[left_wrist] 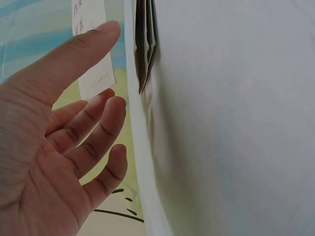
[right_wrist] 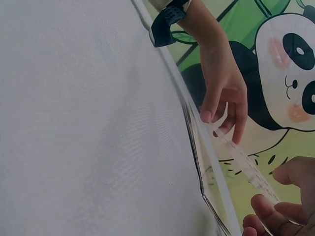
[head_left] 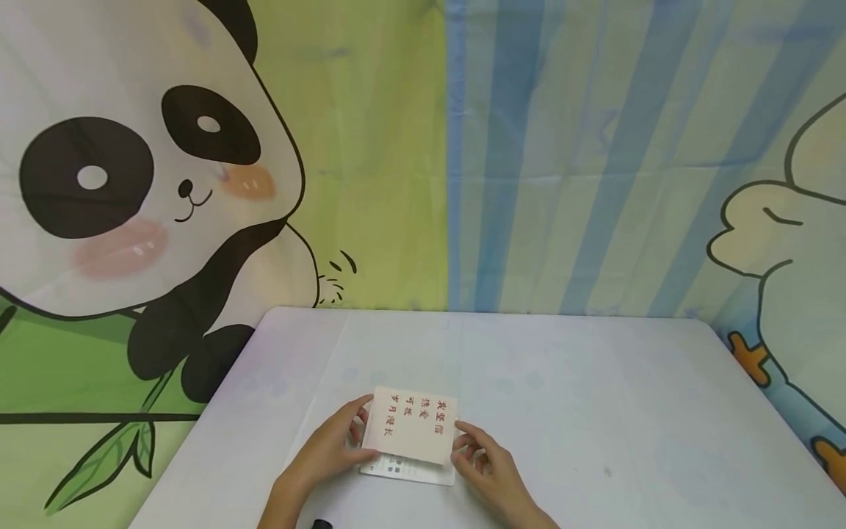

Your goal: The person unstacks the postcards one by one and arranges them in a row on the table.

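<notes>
Card [head_left: 411, 426] partly hides printed papers [head_left: 416, 470]

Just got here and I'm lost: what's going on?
Someone's left hand and right hand hold a pale red-lettered card by its opposite edges, raised off the white table. Beneath it on the tabletop lies another printed piece, mostly hidden by the card in the head view. Neither hand has a grip on that lower piece.

The cream card [head_left: 411, 426] hides part of the white printed piece [head_left: 423, 472] beneath it.
</notes>
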Demonstrator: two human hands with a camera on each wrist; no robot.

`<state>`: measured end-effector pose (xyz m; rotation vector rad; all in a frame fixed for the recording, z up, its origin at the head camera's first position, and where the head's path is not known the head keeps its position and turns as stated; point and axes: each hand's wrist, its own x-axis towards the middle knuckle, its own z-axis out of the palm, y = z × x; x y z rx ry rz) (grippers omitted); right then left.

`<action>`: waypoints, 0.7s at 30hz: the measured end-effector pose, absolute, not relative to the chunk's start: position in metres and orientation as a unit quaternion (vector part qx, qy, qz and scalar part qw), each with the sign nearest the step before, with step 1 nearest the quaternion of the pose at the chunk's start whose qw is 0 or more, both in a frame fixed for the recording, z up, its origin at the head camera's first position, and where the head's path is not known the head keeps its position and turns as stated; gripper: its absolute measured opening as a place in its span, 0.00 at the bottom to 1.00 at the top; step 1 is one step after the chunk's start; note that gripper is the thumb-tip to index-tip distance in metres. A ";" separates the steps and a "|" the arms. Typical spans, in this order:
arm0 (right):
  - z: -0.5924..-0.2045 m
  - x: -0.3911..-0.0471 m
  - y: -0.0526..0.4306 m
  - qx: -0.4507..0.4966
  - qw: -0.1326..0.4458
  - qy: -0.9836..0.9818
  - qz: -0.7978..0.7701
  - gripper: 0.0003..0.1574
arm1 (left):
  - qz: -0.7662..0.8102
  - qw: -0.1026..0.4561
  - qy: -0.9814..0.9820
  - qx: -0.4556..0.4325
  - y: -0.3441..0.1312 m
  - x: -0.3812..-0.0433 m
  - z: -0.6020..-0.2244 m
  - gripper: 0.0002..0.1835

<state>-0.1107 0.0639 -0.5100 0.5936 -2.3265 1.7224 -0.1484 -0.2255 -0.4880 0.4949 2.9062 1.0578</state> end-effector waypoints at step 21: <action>-0.512 -0.125 0.055 0.252 0.133 -0.792 0.540 0.35 | 0.334 -0.010 0.932 0.141 -0.232 -0.150 -0.487 0.47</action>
